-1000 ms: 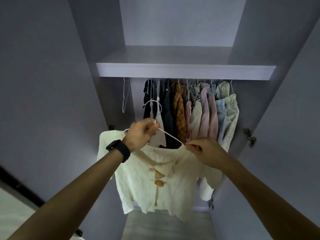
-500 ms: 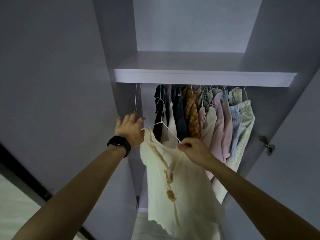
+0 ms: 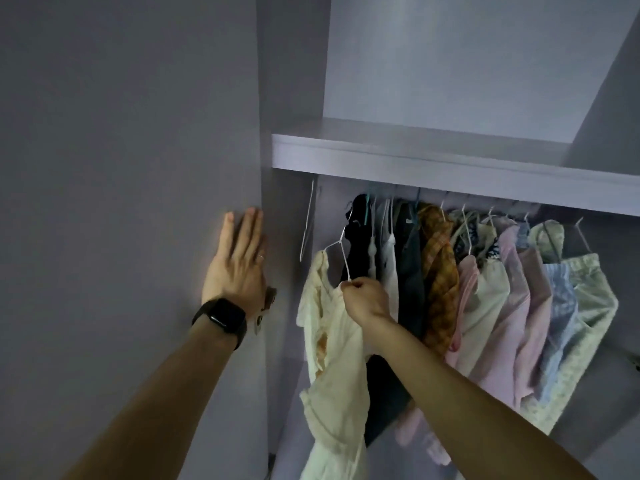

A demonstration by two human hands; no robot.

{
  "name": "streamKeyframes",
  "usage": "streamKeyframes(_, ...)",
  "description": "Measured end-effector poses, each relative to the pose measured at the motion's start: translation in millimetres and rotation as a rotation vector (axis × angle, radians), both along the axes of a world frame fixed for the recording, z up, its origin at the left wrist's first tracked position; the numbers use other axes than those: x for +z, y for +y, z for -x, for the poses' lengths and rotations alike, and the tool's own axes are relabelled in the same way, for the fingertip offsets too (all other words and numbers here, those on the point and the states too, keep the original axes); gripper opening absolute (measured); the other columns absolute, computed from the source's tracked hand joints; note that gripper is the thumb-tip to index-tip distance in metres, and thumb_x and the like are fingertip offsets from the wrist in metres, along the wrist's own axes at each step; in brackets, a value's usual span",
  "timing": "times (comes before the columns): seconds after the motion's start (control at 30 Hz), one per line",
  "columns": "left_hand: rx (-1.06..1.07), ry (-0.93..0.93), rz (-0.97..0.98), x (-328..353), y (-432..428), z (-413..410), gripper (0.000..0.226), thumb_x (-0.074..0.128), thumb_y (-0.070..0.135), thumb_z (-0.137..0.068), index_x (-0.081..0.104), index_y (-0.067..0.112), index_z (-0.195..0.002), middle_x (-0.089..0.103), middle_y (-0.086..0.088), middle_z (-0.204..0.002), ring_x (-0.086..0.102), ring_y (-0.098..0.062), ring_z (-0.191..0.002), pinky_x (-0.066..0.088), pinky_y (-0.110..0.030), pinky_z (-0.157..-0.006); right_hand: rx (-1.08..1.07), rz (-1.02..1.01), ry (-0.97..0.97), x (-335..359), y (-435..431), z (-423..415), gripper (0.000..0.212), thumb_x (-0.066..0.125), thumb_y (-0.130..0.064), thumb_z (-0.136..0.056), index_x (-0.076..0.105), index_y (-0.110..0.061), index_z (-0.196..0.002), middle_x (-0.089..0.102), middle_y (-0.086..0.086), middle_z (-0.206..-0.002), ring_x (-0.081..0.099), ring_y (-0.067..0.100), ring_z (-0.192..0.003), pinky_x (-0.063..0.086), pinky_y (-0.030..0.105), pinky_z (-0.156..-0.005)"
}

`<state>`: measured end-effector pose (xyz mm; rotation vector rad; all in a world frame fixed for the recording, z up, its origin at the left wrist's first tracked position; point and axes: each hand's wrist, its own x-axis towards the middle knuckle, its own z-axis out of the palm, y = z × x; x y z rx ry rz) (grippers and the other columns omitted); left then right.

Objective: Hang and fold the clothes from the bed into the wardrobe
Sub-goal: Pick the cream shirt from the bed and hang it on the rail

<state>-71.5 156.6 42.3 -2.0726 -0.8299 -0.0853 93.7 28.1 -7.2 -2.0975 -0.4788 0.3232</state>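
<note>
In the wardrobe (image 3: 415, 157) opening, door (image 3: 138, 168) at left, the cream shirt (image 3: 332, 344) droops beside the hung clothes (image 3: 485, 289): limp, light, apt to slide off its thin wire hanger (image 3: 343, 252) if tipped. The right hand (image 3: 365, 299) pinches the hanger's sloping wire; nearer the hook (image 3: 348, 223) would likely steer better. The left hand (image 3: 239, 268) presses the door with straight, closed fingers (image 3: 242, 233).

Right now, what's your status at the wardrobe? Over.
Left hand flat on wardrobe door, open. Right hand pinches white hanger carrying cream shirt, not yet hung. Packed row of hanging clothes crowds the right; gap left, beside one empty hanger.
</note>
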Motion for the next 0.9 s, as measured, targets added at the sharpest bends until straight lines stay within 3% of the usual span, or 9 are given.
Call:
streamKeyframes(0.1, -0.001, -0.005, -0.123, -10.6, 11.4, -1.7, 0.067, 0.012, 0.043, -0.102, -0.009, 0.01, -0.157, -0.032, -0.032, -0.153, -0.028, -0.049, -0.143, -0.035, -0.071, -0.095, -0.033, -0.011, -0.078, -14.7, 28.9, -25.5, 0.023, 0.049, -0.026, -0.097, 0.065, -0.014, -0.086, 0.066, 0.003, -0.081, 0.059, 0.019, -0.067, 0.042, 0.025, -0.057)
streamKeyframes(0.23, -0.04, -0.016, -0.239, -18.0, 22.6, -6.9, 0.064, 0.01, 0.044, -0.103, -0.003, 0.015, -0.159, -0.026, -0.028, -0.158, -0.024, -0.047, -0.146, -0.035, -0.072, -0.094, -0.114, -0.026, -0.194, -15.2, 57.2, -57.4, 0.025, 0.048, -0.022, -0.097, 0.066, -0.006, -0.103, 0.068, 0.013, -0.105, 0.059, 0.028, -0.082, 0.041, 0.027, -0.067)
streamKeyframes(0.53, -0.067, -0.017, -0.353, -27.5, 26.1, -10.3, 0.065, 0.014, 0.049, -0.103, -0.002, 0.019, -0.158, -0.022, -0.028, -0.159, -0.022, -0.047, -0.147, -0.029, -0.073, -0.098, -0.265, -0.141, -0.375, 13.4, 109.2, -98.4, 0.03, 0.051, -0.022, -0.099, 0.063, -0.002, -0.118, 0.066, 0.02, -0.12, 0.061, 0.039, -0.11, 0.038, 0.032, -0.072)
streamKeyframes(0.7, -0.087, -0.007, -0.382, -28.0, 31.4, -9.5, 0.067, 0.015, 0.047, -0.103, -0.003, 0.013, -0.158, -0.021, -0.032, -0.158, -0.022, -0.051, -0.145, -0.032, -0.077, -0.092, -0.254, -0.051, -0.36, 26.6, 134.0, -127.0, 0.035, 0.054, -0.022, -0.099, 0.058, 0.002, -0.125, 0.062, 0.022, -0.128, 0.06, 0.039, -0.116, 0.042, 0.034, -0.075)
streamKeyframes(0.8, -0.102, 0.001, -0.387, -26.5, 34.9, -7.7, 0.068, 0.016, 0.048, -0.103, -0.003, 0.012, -0.158, -0.019, -0.032, -0.158, -0.021, -0.052, -0.145, -0.032, -0.077, -0.092, -0.124, 0.069, -0.254, 18.5, 142.0, -133.4, 0.05, 0.052, -0.022, -0.101, 0.043, 0.002, -0.144, 0.053, 0.021, -0.14, 0.055, 0.038, -0.122, 0.043, 0.033, -0.08)
streamKeyframes(0.9, -0.111, -0.012, -0.402, -28.5, 36.7, -9.3, 0.069, 0.016, 0.049, -0.102, -0.001, 0.013, -0.158, -0.017, -0.032, -0.159, -0.019, -0.052, -0.146, -0.028, -0.077, -0.096, -0.06, 0.079, -0.193, -2.0, 143.1, -132.3, 0.054, 0.054, -0.026, -0.101, 0.041, 0.002, -0.145, 0.053, 0.02, -0.14, 0.056, 0.036, -0.121, 0.048, 0.029, -0.087)
